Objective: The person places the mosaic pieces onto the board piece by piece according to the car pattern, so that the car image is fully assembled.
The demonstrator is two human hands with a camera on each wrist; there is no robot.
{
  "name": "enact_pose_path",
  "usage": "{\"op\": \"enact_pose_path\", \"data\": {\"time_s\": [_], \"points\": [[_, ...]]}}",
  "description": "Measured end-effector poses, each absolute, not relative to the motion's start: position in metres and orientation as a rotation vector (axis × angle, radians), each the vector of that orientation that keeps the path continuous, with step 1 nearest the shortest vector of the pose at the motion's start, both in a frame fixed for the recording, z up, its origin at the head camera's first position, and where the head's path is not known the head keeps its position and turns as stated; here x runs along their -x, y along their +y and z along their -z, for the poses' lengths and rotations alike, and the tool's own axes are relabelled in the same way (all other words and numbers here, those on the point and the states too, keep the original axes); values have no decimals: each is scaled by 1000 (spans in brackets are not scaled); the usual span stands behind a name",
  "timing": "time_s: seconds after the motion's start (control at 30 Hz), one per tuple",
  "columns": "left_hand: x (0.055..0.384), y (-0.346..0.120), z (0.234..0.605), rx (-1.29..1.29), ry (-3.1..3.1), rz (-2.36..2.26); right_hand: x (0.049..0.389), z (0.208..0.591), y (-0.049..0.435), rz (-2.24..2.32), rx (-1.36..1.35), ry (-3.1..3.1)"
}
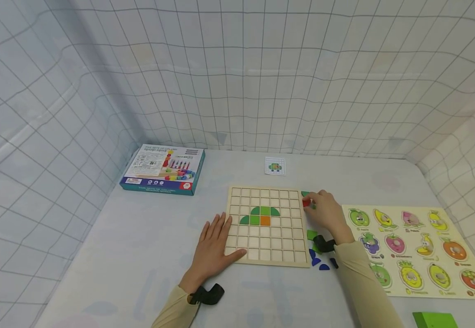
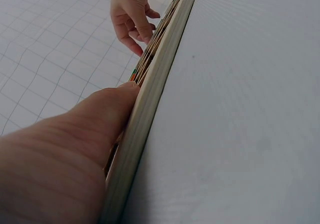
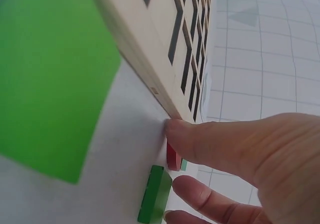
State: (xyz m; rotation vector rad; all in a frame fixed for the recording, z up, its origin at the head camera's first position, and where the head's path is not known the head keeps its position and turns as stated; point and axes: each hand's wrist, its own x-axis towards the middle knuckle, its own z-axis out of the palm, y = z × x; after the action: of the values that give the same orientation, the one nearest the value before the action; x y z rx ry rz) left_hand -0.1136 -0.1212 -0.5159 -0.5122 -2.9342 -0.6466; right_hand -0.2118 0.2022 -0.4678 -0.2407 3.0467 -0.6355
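A wooden grid board [image 1: 282,243] lies on the table, with green pieces [image 1: 255,220] and one orange piece [image 1: 265,221] set in its squares. My left hand [image 1: 214,248] rests with spread fingers at the board's left edge, its thumb over the near rim. Beside the board's right edge, my right hand [image 1: 325,212] pinches a small red piece [image 3: 173,157] between thumb and forefinger, low at the table. A dark green piece [image 3: 154,194] lies just by those fingertips. More loose green pieces [image 1: 312,234] and blue pieces [image 1: 315,261] lie along that side, partly under the right wrist.
Behind the board is a small pattern card [image 1: 275,166]. A boxed toy set [image 1: 163,169] stands at the back left. To the right lies a fruit puzzle board [image 1: 414,250], partly behind the right forearm. A green block [image 1: 434,320] sits at the front right.
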Motion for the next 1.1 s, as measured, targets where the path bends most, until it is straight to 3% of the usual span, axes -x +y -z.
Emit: {"op": "enact_pose_path", "data": {"time_s": [1.1], "points": [[112,-121,513,517,-2921,680,204,467,202,655,54,3082]]}}
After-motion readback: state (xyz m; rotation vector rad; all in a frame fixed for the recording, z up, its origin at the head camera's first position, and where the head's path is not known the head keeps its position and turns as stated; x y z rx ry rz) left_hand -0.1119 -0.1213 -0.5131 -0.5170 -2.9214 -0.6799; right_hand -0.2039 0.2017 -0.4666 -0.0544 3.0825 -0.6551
